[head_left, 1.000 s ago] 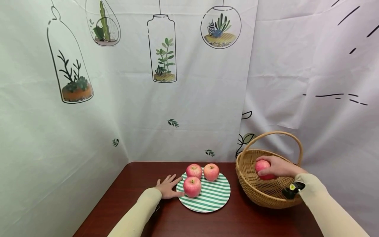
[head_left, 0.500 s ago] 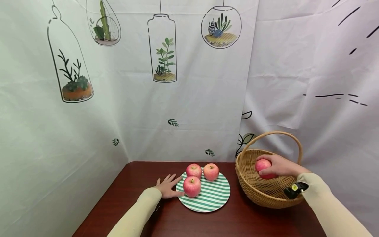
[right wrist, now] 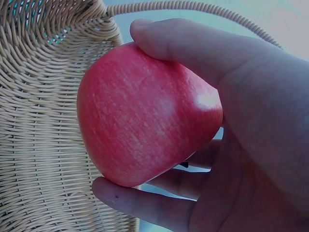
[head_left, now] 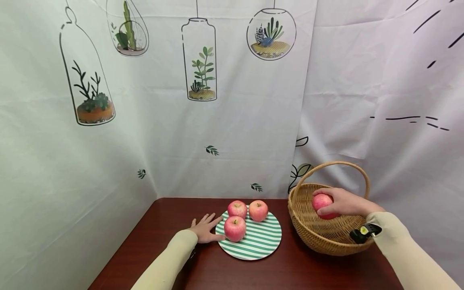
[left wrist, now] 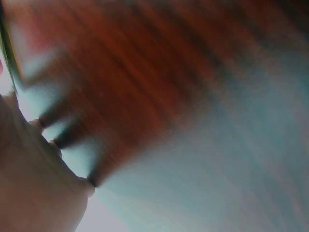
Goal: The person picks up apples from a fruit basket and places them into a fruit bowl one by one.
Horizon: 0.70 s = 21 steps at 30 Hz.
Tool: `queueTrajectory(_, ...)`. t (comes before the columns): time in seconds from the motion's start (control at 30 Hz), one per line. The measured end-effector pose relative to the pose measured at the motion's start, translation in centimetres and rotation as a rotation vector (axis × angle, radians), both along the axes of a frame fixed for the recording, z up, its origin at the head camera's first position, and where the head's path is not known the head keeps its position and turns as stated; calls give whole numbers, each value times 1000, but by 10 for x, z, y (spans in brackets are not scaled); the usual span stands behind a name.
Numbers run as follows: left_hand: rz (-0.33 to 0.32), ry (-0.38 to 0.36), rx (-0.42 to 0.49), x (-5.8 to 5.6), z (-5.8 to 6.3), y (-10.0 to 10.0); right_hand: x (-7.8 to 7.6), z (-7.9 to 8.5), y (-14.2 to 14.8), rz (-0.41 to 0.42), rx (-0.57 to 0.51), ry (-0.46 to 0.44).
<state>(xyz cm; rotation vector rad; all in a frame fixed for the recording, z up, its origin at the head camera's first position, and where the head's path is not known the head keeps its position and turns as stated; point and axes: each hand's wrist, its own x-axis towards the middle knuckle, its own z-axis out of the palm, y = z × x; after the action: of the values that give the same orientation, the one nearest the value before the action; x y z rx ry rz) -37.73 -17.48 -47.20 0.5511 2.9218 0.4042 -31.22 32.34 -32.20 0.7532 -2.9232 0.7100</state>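
Observation:
In the head view my right hand (head_left: 346,202) grips a red apple (head_left: 322,202) over the wicker basket (head_left: 308,237) on the right. The right wrist view shows thumb and fingers around that apple (right wrist: 145,116), with the woven wall behind it. Fingers spread, my left hand (head_left: 206,230) rests at the left edge of a round green-and-white striped plate (head_left: 261,245). On the plate sit a front apple (head_left: 235,228), a back left apple (head_left: 237,209) and a back right apple (head_left: 258,210). The left wrist view has only part of the left hand (left wrist: 38,179).
The basket's tall arched handle (head_left: 338,163) rises above its opening. A dark reddish-brown table (head_left: 224,274) lies under plate and basket. White cloth (head_left: 232,129) printed with plants hangs behind and along the sides.
My right wrist and sleeve have shifted slightly to the right, while the apple in that hand stays almost in place. The left hand and the plate's apples have not visibly moved.

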Motion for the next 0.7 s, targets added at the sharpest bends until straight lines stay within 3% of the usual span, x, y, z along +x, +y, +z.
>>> queueTrajectory(0.3,7,-7,3,7,7,1,5,8,-5,18,32,30)
queueTrajectory(0.7,-2,-8,11,6,7,2,17,21,-19,56,50,56)
